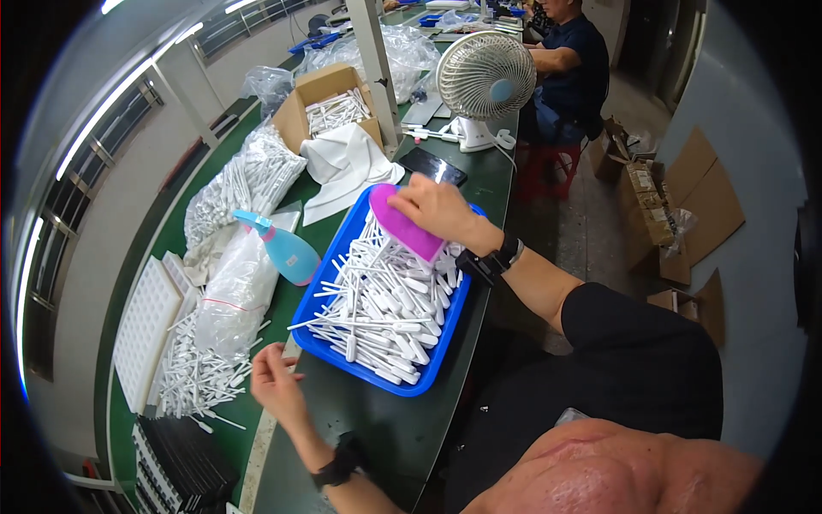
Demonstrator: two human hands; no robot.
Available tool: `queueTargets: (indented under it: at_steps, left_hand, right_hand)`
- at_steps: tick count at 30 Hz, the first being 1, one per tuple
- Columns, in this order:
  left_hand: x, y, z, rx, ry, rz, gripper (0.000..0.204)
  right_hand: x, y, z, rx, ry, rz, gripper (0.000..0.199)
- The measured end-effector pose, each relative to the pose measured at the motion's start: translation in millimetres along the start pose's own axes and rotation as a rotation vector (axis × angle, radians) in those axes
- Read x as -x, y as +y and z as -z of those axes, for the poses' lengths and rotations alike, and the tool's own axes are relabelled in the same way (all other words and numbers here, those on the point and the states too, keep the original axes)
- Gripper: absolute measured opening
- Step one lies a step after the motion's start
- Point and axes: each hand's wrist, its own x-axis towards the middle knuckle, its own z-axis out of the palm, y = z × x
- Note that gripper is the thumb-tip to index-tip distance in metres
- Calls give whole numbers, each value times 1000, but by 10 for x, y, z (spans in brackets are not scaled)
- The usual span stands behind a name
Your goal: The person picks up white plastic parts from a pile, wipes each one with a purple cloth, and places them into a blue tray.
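Observation:
A blue tray [421,387] on the table edge before me is heaped with white plastic sticks [377,300] that have one thicker end. Over its far end, my right hand [437,208] grips a flat magenta pad [402,224] with a rounded end. The pad lies above the sticks; whether it touches them I cannot tell. My left hand [278,385] hovers beside the tray's near left corner, its fingers loosely bent and apart, with nothing visible in them. A light blue spray bottle [291,254] with a pink collar leans left of the tray.
Left are a bag of sticks [242,176], a clear plastic bag [233,300], loose sticks [201,368], a white holed block [147,330] and black racks [184,463]. Beyond stand a carton [295,116], white cloth [347,167], phone [432,167] and fan [486,77]. Another person [575,64] sits farther along.

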Motion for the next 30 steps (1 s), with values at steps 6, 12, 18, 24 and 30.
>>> queueTargets:
  at_steps: [6,12,18,24,30]
  left_hand:
    - [-186,-1048,1142,-1023,195,-267,34]
    - [-222,-1234,1046,-1357,131,-210,39]
    - [-261,-1205,1070,-1175,65,-236,31]
    - [-86,-867,1091,-1231,-69,-129,25]
    - [-244,-640,1003,-924,105,-318,27]
  right_hand:
    - [-257,-122,9,-135,54,-49,29]
    - [-360,-312,-92,-700,-26,-192,33]
    - [-283,-1299,-274,-1430,-492,-288,33]
    - [-80,-1551,-1068,-1364,-492,-131,35]
    - [-42,-976,-1128,-1643,-632,-422,45]
